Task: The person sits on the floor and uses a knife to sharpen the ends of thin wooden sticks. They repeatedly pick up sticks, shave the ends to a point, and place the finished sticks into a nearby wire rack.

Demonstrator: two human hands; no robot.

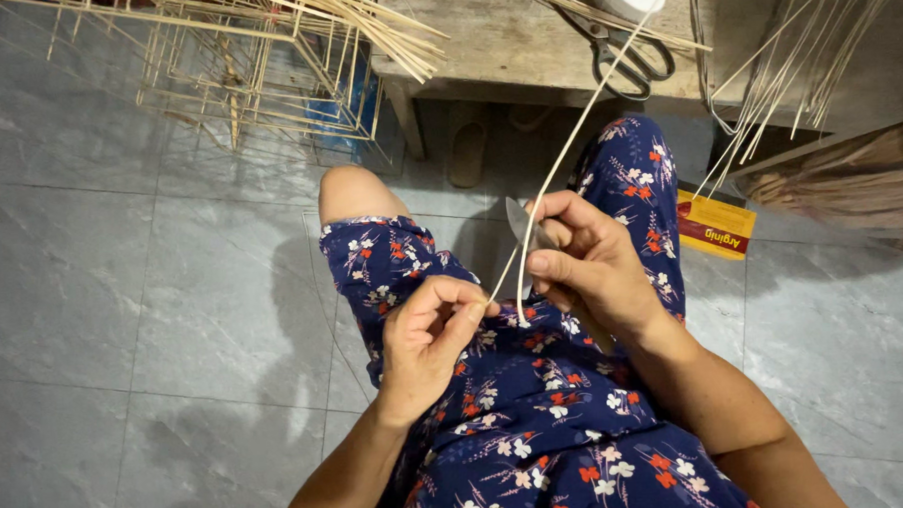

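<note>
Bamboo, pale and thin: a long strip [568, 150] runs from the person's lap up and away toward the wooden bench [504, 42] at the top. The right hand [592, 264] is closed around a knife [522, 221], whose blade tip shows above the fingers, pressed against the strip. The left hand [429, 335] pinches the strip's lower end between thumb and forefinger, just beside the right hand, above the flowered blue trousers [537, 421]. Scissors [620, 58] lie near the bench's front edge, where more bamboo sticks overhang. A frame of sticks [255, 71] stands on the grey tile floor [123, 296] at upper left, well apart from the hands. Open floor lies to the left; a yellow and red box [716, 230] sits near the right knee.
</note>
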